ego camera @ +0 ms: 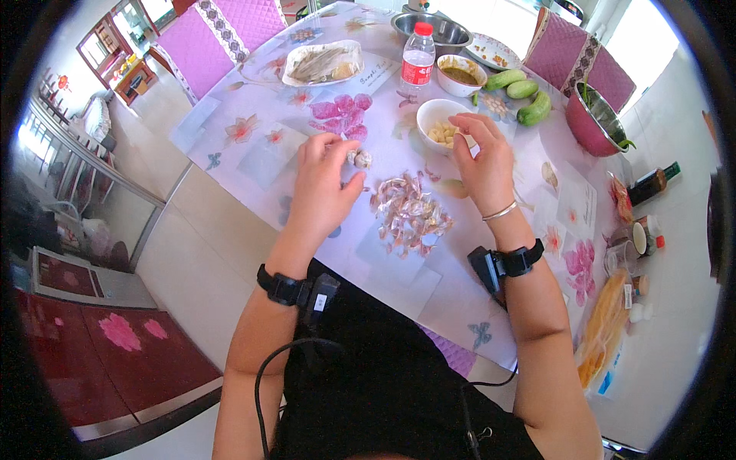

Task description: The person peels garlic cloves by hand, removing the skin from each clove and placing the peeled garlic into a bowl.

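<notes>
My left hand (325,181) is over the table with its thumb spread away from the fingers. Its fingertips are at a small garlic bulb (361,158) on the flowered tablecloth; whether they touch it is unclear. My right hand (486,158) hovers at the right rim of a white bowl (426,118), thumb and forefinger apart, with nothing visible between them. Peeled garlic cloves (441,133) lie inside that bowl, partly covered by the hand. Between my forearms a loose pile of papery garlic skins (408,214) is spread on the cloth.
Beyond the bowl are a red-capped plastic bottle (418,60), a bowl of brownish-green sauce (460,76) and several cucumbers (522,89). A covered dish (323,64) sits farther left. At right are a pink-sided metal bowl (592,123), a dark bottle (648,185) and a yellow bag (604,328).
</notes>
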`<state>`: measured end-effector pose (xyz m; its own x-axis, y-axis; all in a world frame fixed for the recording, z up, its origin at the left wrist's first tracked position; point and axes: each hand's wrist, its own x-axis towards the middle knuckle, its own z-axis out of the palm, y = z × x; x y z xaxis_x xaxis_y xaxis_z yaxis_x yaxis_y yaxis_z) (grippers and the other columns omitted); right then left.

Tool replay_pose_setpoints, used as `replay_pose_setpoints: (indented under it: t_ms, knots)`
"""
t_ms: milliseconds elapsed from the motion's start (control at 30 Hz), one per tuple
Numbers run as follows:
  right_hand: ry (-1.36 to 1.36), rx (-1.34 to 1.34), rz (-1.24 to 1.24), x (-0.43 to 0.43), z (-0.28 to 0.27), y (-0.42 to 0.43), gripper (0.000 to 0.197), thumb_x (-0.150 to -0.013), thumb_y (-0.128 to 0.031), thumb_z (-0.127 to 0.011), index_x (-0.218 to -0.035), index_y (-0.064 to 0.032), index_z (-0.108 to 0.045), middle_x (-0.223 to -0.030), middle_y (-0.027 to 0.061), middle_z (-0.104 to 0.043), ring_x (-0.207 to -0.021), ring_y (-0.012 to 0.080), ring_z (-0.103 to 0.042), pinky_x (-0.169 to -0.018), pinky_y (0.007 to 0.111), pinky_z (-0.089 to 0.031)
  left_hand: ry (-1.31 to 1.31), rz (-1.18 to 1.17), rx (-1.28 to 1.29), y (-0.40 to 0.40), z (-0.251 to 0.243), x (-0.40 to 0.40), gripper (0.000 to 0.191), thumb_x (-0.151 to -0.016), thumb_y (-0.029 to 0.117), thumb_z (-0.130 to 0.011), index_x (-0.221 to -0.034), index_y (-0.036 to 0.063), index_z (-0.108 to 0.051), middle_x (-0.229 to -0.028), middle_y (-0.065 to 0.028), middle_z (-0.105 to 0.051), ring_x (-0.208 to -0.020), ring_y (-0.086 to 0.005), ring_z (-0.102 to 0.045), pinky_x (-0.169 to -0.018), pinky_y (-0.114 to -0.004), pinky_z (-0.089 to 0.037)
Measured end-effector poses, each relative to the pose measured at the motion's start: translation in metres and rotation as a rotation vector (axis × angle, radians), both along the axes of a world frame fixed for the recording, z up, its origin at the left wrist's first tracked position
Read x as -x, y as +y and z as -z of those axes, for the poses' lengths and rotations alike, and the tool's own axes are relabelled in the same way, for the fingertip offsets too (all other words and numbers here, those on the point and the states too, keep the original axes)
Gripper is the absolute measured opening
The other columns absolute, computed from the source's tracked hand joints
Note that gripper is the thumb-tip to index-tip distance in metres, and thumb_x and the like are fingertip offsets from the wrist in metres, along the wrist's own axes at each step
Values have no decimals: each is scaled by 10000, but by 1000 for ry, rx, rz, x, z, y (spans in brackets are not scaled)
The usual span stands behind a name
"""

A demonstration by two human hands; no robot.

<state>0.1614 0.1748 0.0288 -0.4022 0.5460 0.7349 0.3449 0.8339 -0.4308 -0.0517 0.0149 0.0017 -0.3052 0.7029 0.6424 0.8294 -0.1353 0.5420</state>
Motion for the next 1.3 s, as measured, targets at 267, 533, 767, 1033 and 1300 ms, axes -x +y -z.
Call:
replay_pose_setpoints:
  t_ms: [267,533,767,1033,1300]
  knots:
    - [203,168,-223,8,1,-30,194,-843,55,-623,-1004,-33,-683,-972,142,-679,-859,307,-676,-767,355,-537,106,-8,37,27,6,2,263,-836,95,-756,-1097,75,-723,-1157,-61,-606,-1112,-256,-546,-929,-368,-470]
    - [81,598,-574,11,1,-43,408,-859,-21,-713,-1255,-92,-649,-1017,57,-641,-828,158,-636,-735,285,-524,-1068,505,187,8,-22,-44,251,-991,91,-597,-1217,-4,-651,-989,-23,-663,-814,-103,-595,-747,-241,-479]
    - [-129,368,-594,13,1,-47,384,-859,-65,-711,-1236,-120,-662,-959,119,-628,-808,300,-641,-709,354,-541,-1268,608,207,1,6,-36,225,-966,46,-554,-1172,-3,-631,-937,-28,-642,-778,-105,-580,-695,-241,-456]
    - [-290,-41,-473,18,-3,-67,331,-806,-137,-698,-1099,-49,-571,-891,146,-608,-777,348,-642,-631,439,-536,-1323,513,203,-10,4,-47,193,-865,43,-501,-1011,25,-626,-835,-9,-606,-673,-64,-493,-608,-210,-383]
    - [-311,-112,-443,23,0,-72,303,-828,-144,-676,-1075,-13,-560,-853,131,-573,-751,313,-620,-610,432,-521,-1367,556,202,-7,6,-43,305,-764,10,-437,-1014,22,-610,-828,-42,-623,-695,-106,-558,-595,-238,-415]
